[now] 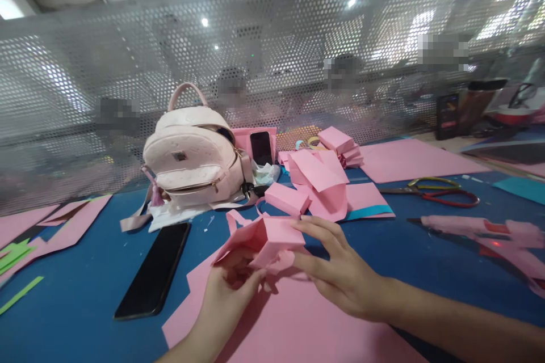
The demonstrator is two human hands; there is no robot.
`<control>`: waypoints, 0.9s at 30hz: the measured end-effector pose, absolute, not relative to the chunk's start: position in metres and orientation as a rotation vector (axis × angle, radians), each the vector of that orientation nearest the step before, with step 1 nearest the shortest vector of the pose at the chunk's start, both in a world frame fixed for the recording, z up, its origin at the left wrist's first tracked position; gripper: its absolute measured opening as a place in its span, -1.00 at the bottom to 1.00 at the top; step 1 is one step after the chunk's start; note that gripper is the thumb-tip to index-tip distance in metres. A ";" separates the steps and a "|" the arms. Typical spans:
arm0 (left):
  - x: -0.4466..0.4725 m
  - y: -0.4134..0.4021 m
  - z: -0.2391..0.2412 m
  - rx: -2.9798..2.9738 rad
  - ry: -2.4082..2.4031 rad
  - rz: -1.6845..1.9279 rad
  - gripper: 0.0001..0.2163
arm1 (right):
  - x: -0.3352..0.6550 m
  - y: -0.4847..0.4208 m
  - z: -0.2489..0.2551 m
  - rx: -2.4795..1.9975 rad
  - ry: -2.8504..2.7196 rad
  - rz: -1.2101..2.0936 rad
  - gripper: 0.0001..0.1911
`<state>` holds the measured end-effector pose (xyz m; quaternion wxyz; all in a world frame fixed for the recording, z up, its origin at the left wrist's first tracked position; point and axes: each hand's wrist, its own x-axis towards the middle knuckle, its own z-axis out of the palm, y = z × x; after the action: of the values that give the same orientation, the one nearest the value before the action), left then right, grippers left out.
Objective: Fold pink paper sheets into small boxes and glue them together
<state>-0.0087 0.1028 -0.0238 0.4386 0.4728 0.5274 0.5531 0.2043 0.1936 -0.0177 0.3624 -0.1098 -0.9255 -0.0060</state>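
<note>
Between my hands is a pink paper box (284, 238), partly folded, with one side open toward the left. My left hand (234, 283) grips it from below and the left, some fingers inside the opening and the thumb at its lower edge. My right hand (340, 272) is closed on the box's right side, fingertips on the top edge and the lower flap. Below the hands lies a large pink paper sheet (323, 323). Just behind stand a finished-looking small pink box (287, 198) and loose folded pink paper (323, 176).
A black phone (153, 272) lies at left, near a pale backpack (191, 153). At right are scissors (447, 193) and a pink glue gun (481, 225) with a red light. Green paper strips (21, 295) lie far left. A perforated metal screen (276, 57) rises behind the blue table (85, 289).
</note>
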 end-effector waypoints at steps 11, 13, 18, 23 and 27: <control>-0.011 0.102 -0.029 1.322 1.512 1.246 -0.82 | 0.205 0.206 -0.034 -0.426 -2.091 0.626 -0.88; -0.012 0.100 -0.031 1.421 1.604 1.216 -0.84 | 0.204 0.207 -0.035 -0.440 -2.032 0.713 -0.79; -0.017 0.095 -0.043 1.768 1.738 1.200 -0.86 | 0.203 0.208 -0.033 -0.459 -2.035 0.756 -0.54; -0.019 0.093 -0.052 1.900 1.800 1.232 -0.85 | 0.203 0.208 -0.028 -0.482 -2.091 0.828 -0.57; -0.016 0.093 -0.041 1.938 1.745 1.221 -0.82 | 0.203 0.208 -0.027 -0.501 -2.087 0.834 -0.64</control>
<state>-0.0162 0.0930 -0.0413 0.1304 0.6673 0.6008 0.4204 0.2033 0.2075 -0.0269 0.4073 -0.1987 -0.8278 0.3307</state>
